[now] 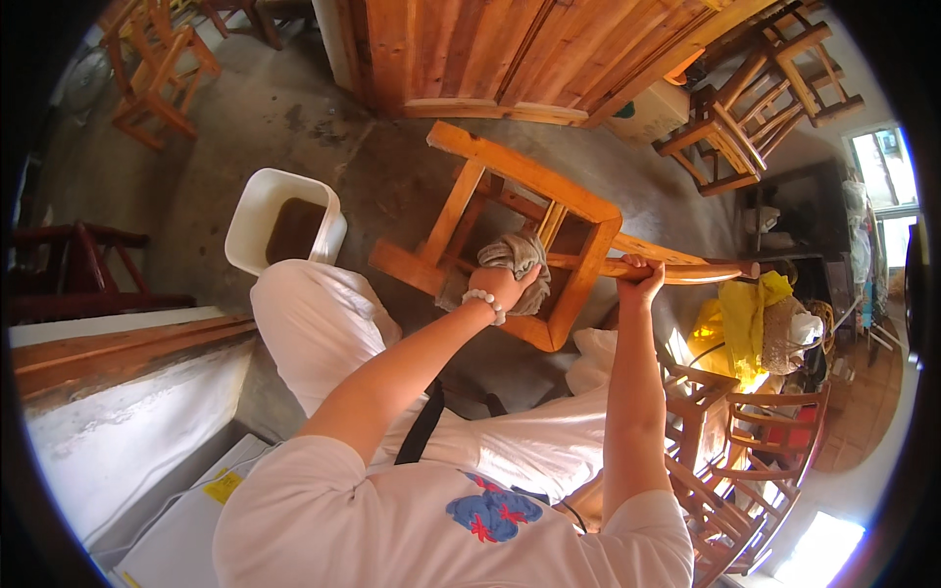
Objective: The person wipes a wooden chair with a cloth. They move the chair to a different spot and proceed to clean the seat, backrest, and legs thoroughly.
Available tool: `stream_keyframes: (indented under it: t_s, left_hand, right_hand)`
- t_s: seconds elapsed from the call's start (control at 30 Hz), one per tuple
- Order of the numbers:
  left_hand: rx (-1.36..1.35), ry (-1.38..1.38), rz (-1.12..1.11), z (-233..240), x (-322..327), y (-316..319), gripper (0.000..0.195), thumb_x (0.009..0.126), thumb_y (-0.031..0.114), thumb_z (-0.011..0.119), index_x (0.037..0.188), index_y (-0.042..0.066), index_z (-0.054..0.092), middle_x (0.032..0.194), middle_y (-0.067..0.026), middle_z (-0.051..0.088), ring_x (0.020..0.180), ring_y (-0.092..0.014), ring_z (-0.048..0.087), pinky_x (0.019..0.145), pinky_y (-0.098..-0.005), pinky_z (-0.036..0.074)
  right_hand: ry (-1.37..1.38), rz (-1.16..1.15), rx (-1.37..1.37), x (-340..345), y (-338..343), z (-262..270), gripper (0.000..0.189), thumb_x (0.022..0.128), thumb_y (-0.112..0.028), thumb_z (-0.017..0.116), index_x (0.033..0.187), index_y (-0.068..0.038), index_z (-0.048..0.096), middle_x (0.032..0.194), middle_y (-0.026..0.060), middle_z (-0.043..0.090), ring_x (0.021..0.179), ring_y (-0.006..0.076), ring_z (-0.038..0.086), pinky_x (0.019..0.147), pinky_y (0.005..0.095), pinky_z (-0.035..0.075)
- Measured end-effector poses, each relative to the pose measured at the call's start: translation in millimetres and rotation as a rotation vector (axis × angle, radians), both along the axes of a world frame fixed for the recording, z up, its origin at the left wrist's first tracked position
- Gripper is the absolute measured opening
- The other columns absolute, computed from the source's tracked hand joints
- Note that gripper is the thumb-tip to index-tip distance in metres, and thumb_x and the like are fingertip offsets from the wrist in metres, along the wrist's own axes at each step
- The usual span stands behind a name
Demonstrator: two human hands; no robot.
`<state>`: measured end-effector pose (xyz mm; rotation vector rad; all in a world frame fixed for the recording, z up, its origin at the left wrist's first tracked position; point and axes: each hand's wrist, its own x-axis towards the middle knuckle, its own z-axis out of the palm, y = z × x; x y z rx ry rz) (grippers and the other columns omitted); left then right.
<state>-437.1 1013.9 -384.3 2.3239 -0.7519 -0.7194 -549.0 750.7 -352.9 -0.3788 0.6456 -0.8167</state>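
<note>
Before me a varnished wooden chair (604, 246) lies tipped over, its frame and rails facing up. My left hand (501, 287), with a beaded bracelet at the wrist, presses a bunched grey-brown cloth (512, 252) against the chair's rails. Part of the frame under that hand is hidden. Farther right, my right hand (641, 278) has its fingers wrapped around a long post (698, 274) of the same chair. Left of the chair stands a white plastic bucket (332, 228) holding brown, murky water (295, 229), close to my knee.
Wooden doors (470, 55) stand beyond the chair. Stacked wooden chairs (742, 125) are at the upper right, and more chairs (772, 441) at the lower right. A yellow bag (742, 323) lies near them. Another wooden chair (158, 81) stands upper left. A low wall (140, 397) runs at left.
</note>
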Motion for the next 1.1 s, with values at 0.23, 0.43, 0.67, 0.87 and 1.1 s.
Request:
stream_keyframes:
  t_s: [0.23,0.43,0.67,0.87,1.1]
  left_hand:
    - [-0.117,-0.339,0.130,-25,-11,-7,0.074,0.090,0.063,0.036,0.064,0.001,0.067,0.062,-0.0131,0.064,0.059,-0.029,0.063,0.058,-0.0394,0.051]
    - [0.138,-0.076,-0.019,3,0,-8,0.069,0.089,0.062,0.040,0.075,0.001,0.069,0.070,-0.0144,0.067,0.066,-0.032,0.064,0.065,-0.0399,0.052]
    - [-0.334,-0.683,0.137,-35,-9,-7,0.036,0.082,0.036,0.063,0.104,0.007,0.063,0.094,-0.0161,0.066,0.080,-0.032,0.065,0.074,-0.0444,0.053]
    - [-0.472,-0.664,0.087,17,83,12,0.034,0.073,0.009,0.065,0.105,-0.001,0.058,0.109,-0.0234,0.056,0.097,-0.041,0.054,0.086,-0.0484,0.047]
    - [-0.285,-0.721,0.028,23,165,-36,0.060,0.071,0.044,0.076,0.110,0.002,0.057,0.110,-0.0162,0.055,0.106,-0.035,0.050,0.091,-0.0465,0.040]
  right_hand:
    - [0.078,-0.019,0.169,-2,-7,-67,0.014,0.076,-0.017,0.050,0.070,-0.009,0.041,0.066,0.0040,0.042,0.062,0.0199,0.043,0.063,0.0353,0.044]
    - [0.219,0.041,0.150,-23,-19,-102,0.026,0.082,-0.029,0.059,0.087,-0.005,0.053,0.080,0.0083,0.056,0.077,0.0250,0.055,0.080,0.0382,0.047]
    - [1.385,-0.051,-0.708,-11,117,-92,0.069,0.085,-0.043,0.063,0.133,-0.001,0.036,0.126,0.0234,0.038,0.112,0.0378,0.044,0.094,0.0482,0.038]
    - [1.642,0.138,-1.558,15,183,-21,0.061,0.081,-0.032,0.063,0.134,-0.010,0.042,0.138,0.0179,0.035,0.124,0.0393,0.034,0.102,0.0487,0.031]
    - [1.555,0.146,-1.571,14,188,-22,0.053,0.078,-0.022,0.062,0.126,-0.006,0.049,0.135,0.0170,0.039,0.125,0.0389,0.033,0.103,0.0488,0.031]
